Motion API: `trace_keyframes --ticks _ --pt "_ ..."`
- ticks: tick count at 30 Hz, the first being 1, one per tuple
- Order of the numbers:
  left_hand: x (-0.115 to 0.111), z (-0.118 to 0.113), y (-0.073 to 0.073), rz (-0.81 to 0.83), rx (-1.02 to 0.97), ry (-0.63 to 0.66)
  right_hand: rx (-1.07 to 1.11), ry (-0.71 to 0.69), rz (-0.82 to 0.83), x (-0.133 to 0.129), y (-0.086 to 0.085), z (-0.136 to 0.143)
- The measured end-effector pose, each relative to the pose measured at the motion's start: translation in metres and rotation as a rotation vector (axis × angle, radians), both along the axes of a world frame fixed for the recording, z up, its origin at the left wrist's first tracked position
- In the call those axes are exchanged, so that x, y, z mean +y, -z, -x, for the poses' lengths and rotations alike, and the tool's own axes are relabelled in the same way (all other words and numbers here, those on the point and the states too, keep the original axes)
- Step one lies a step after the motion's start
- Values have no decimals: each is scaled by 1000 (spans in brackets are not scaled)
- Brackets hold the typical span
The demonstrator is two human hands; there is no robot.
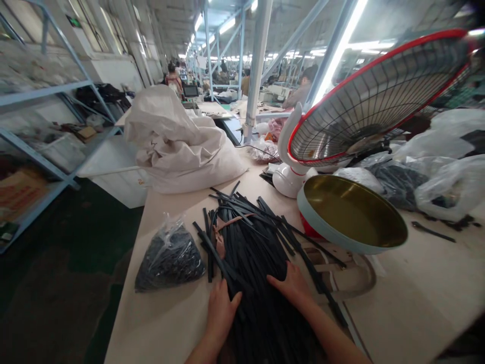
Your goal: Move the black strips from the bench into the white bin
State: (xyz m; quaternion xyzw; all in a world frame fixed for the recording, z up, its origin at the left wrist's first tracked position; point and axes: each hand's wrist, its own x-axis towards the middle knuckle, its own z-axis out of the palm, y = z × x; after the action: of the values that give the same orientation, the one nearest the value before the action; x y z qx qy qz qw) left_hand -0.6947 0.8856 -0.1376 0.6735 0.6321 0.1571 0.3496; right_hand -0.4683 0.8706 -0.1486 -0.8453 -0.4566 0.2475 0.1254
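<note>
A large heap of long flat black strips [250, 253] lies lengthwise on the table in front of me. My left hand [222, 307] is at its left side, thumb on top and the other fingers curled around the edge strips. On the opposite side my right hand [291, 285] grips the heap in the same way, its fingertips partly hidden by the strips. A light brown cloth tie [220, 241] lies across the far part, where the strip ends fan out. Several strips lie loose to the right.
Left of the heap sits a clear bag of small black pieces [170, 258]. Behind it are a big whitish sack [178, 146] and a white bin [113, 167]. A red-rimmed fan [379, 96], a round tin [352, 215] and plastic bags [447, 167] stand at right.
</note>
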Motion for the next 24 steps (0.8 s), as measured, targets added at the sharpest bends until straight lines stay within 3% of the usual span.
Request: trace_keyframes --ticks 3,8,12,15,17,21,24 --pt "0 4 -4 111 -114 27 91 52 2 -1 -3 -3" --pt "4 -18 4 220 -539 -195 313 97 -3 1 -9 -9" --pt "8 -40 8 205 -586 -230 599 79 -48 -1 -17 -2" --pt "8 -40 7 207 -509 -165 773 59 -60 -4 -23 4" --pt "7 -35 4 178 -338 -119 840 47 -62 -5 -24 7" --pt "0 -24 -10 21 121 -61 821 84 -66 -5 -16 7" --pt "-5 -21 -17 -79 186 32 784 108 -66 -4 -10 7"
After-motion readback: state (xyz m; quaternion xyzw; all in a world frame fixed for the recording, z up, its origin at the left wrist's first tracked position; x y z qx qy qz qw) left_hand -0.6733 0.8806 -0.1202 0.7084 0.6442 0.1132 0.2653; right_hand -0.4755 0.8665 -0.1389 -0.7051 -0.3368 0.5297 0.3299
